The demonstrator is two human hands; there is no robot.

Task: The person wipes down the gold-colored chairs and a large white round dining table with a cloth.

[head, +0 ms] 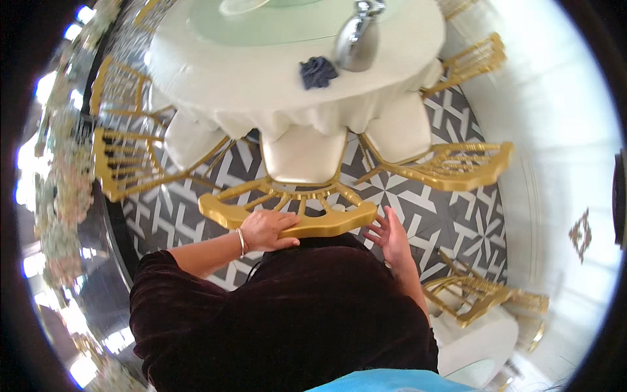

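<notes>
Straight before me stands a gold chiavari-style chair [338, 223] with a white padded seat [304, 154], its front edge under the tablecloth. My left hand [268, 229] rests on the chair's top rail, fingers over it and thumb on the near side; a bangle circles the wrist. Just off the rail's right end is my right hand [389, 236], fingers apart, holding nothing. Beyond the chair, a round table [235, 83] wears a white cloth. A crumpled dark blue cloth [317, 72] lies near its front edge, beside a shiny metal jug [357, 44].
More gold chairs flank the table, one at left [130, 164] and one at right [441, 169]. A glass turntable [274, 24] sits on the table. Behind me at right are another chair [482, 299] and white-covered table [477, 338]. A white wall [548, 147] borders the right; flowers [61, 215] line the left.
</notes>
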